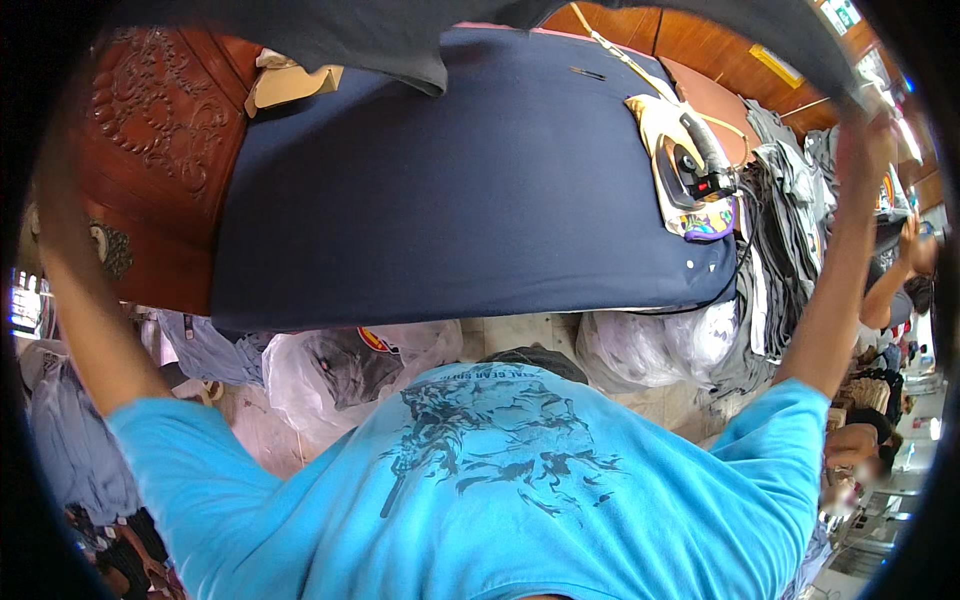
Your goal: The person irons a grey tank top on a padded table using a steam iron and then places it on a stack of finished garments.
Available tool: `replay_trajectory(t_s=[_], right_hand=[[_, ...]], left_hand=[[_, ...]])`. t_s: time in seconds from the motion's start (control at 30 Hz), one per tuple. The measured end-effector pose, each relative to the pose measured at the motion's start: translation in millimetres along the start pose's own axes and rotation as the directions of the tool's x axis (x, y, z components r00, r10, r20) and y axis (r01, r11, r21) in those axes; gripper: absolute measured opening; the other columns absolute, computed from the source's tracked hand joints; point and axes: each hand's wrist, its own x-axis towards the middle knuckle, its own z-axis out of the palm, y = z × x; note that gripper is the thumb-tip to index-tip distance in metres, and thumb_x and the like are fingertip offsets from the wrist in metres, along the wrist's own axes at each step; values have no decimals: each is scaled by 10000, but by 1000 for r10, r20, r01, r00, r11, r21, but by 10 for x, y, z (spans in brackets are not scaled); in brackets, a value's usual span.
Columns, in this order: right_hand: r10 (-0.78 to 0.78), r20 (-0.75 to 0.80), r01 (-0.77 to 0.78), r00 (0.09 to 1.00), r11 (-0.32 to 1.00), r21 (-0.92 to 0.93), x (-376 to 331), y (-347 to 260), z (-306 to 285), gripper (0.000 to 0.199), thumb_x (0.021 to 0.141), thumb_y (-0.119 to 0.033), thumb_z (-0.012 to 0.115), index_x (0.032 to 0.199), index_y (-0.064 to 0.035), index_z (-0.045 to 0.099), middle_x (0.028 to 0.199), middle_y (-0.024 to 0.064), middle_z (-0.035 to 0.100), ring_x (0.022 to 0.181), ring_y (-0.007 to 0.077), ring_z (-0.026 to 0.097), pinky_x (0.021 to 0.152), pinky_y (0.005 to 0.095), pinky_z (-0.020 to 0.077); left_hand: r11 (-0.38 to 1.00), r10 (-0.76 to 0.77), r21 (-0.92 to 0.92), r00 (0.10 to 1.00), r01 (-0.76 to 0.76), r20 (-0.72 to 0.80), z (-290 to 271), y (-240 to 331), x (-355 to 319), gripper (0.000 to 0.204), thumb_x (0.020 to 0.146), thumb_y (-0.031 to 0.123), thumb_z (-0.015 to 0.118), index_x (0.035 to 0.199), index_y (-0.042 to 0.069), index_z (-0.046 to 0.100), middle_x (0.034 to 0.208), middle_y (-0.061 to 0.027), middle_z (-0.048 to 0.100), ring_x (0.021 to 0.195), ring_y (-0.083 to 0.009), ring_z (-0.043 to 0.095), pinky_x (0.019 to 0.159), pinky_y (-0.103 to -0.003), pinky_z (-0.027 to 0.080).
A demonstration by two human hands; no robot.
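Observation:
A dark cloth garment [395,50] is spread in the air across the top of the head view, its lower edge hanging over the far part of a navy padded table [450,190]. Both my arms are raised wide. My right hand [870,125], blurred near the right rim, is closed on the garment's right end. On the other side my left forearm [85,270] reaches up toward the garment's left end, but the hand is lost in the dark rim. An electric iron [695,165] rests on a folded cloth pad [708,222] at the table's right.
Carved reddish wood [165,130] borders the table on the left, with an open cardboard box [292,88] at the far left corner. Stacked grey garments [785,210] stand at right. Clear plastic bags [640,350] lie below the front edge. Another person's arm [890,285] shows far right.

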Motion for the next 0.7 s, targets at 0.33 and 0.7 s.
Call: replay_trajectory(t_s=[0.33, 0.7], right_hand=[[711, 663, -884, 235, 440, -158, -3154, 255, 237, 401, 706, -136, 689, 1077, -72, 550, 1050, 33, 565, 986, 165, 527, 853, 277, 398], [846, 352, -456, 401, 518, -724, -3115, 1049, 1673, 561, 812, -438, 552, 1138, 19, 549, 1113, 237, 564, 1075, 375, 522, 890, 388, 410]], left_hand=[[544, -838, 125, 530, 829, 129, 634, -956, -3172, 544, 829, 312, 550, 1281, 27, 444, 1006, -55, 597, 1024, -170, 528, 952, -374, 352], [-87, -633, 854, 633, 513, -445, 1190, -1960, -3118, 315, 846, 300, 552, 1060, 71, 517, 1094, -87, 549, 1034, -300, 510, 869, -501, 363]])
